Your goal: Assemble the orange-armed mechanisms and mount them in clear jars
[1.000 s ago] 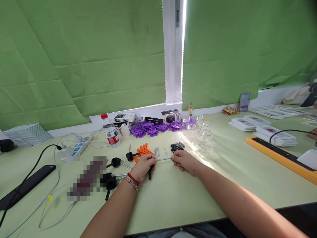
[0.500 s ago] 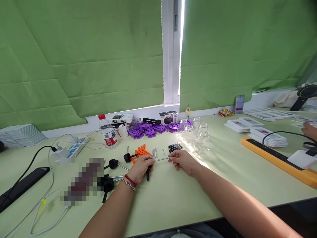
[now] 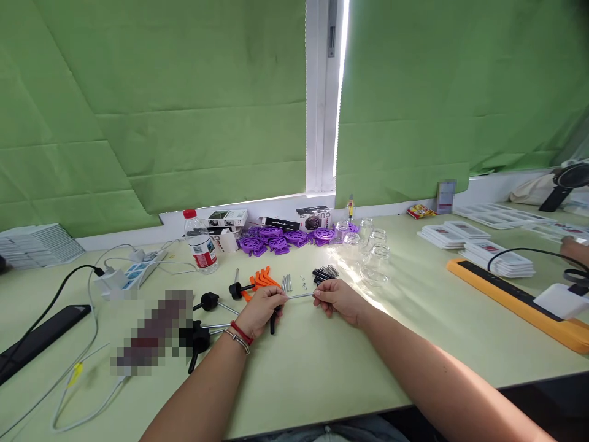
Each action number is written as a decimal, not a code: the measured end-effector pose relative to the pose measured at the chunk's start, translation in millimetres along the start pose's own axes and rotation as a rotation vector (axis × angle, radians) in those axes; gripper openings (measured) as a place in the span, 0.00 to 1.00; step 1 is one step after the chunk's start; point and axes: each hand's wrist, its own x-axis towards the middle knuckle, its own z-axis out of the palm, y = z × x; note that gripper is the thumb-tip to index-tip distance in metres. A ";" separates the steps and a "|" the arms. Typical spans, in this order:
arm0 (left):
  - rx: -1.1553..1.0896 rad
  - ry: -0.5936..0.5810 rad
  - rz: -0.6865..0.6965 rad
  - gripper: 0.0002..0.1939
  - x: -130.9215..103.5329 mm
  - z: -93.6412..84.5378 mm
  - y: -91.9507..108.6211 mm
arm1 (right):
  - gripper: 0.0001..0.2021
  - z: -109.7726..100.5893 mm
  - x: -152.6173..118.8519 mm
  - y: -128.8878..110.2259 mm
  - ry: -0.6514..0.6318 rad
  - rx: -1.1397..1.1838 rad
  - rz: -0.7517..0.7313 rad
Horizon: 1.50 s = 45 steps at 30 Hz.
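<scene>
A thin metal rod (image 3: 300,296) runs level between my two hands, just above the table. My left hand (image 3: 264,310) is closed around the rod's left end, and a black handle piece (image 3: 272,323) sticks out below its fingers. The fingertips of my right hand (image 3: 338,299) pinch the rod's right end; whether a small part is also between them is hidden. Left of my left hand lie several black knob pieces with metal rods (image 3: 210,301). Orange curved parts (image 3: 264,277), loose metal pins (image 3: 286,283), tiny nuts (image 3: 304,282) and black handles (image 3: 322,276) lie just beyond my hands.
Purple plastic parts (image 3: 278,240), boxes (image 3: 314,217) and glass jars (image 3: 376,264) line the back. A bottle (image 3: 200,242), power strip (image 3: 138,276) and cables are left. Right are white card stacks (image 3: 497,258), an orange bar (image 3: 515,307) and another person's hand (image 3: 575,250).
The view has shifted very slightly. My hands keep the same hold on the rod, with almost no movement. The other person's hand at the right edge has moved a little down.
</scene>
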 end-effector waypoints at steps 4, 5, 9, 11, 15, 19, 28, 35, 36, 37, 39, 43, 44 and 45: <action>0.004 -0.004 0.000 0.08 0.3 -0.9 -0.8 | 0.12 -0.1 1.2 1.8 -0.019 -0.060 -0.002; 0.006 -0.005 -0.002 0.07 0.5 -1.0 -1.1 | 0.12 0.0 1.0 1.7 -0.022 -0.077 -0.003; 0.013 -0.011 -0.002 0.08 0.7 -0.4 -1.6 | 0.11 0.7 -1.2 -0.7 -0.039 -0.119 -0.008; 0.015 -0.014 -0.002 0.08 0.4 0.4 -1.2 | 0.12 1.4 -2.6 -1.9 -0.048 -0.139 -0.002; 0.015 -0.007 -0.003 0.08 0.0 1.3 -0.4 | 0.14 2.7 -4.1 -2.2 -0.046 -0.218 0.004; 0.024 -0.016 0.000 0.07 1.0 -0.2 -1.3 | 0.16 3.2 -3.6 -0.7 -0.060 -0.276 0.003; 0.022 -0.014 -0.019 0.07 -0.7 1.0 0.8 | 0.12 8.6 -3.4 0.2 0.010 -0.245 -0.008; 0.019 -0.007 -0.017 0.09 -2.8 3.7 2.9 | 0.13 8.3 -2.3 3.2 -0.001 -0.291 -0.021; 0.018 -0.005 -0.020 0.09 -2.6 3.5 2.7 | 0.13 7.8 -2.3 3.6 -0.003 -0.312 -0.020; 0.019 -0.004 -0.024 0.09 -2.4 3.2 2.5 | 0.14 7.3 -2.2 4.1 -0.001 -0.339 -0.026; 0.017 -0.003 -0.031 0.09 -2.1 2.9 1.9 | 0.16 6.5 -2.1 5.5 0.016 -0.409 -0.064; -0.004 -0.015 -0.037 0.11 -2.0 3.3 1.1 | 0.22 6.0 0.1 10.1 0.078 -0.534 -0.161; -0.006 -0.014 -0.039 0.11 -2.0 3.5 1.0 | 0.23 6.1 1.0 11.5 0.091 -0.545 -0.167; -0.008 -0.013 -0.039 0.11 -1.9 3.6 0.9 | 0.23 6.2 1.9 12.7 0.098 -0.548 -0.167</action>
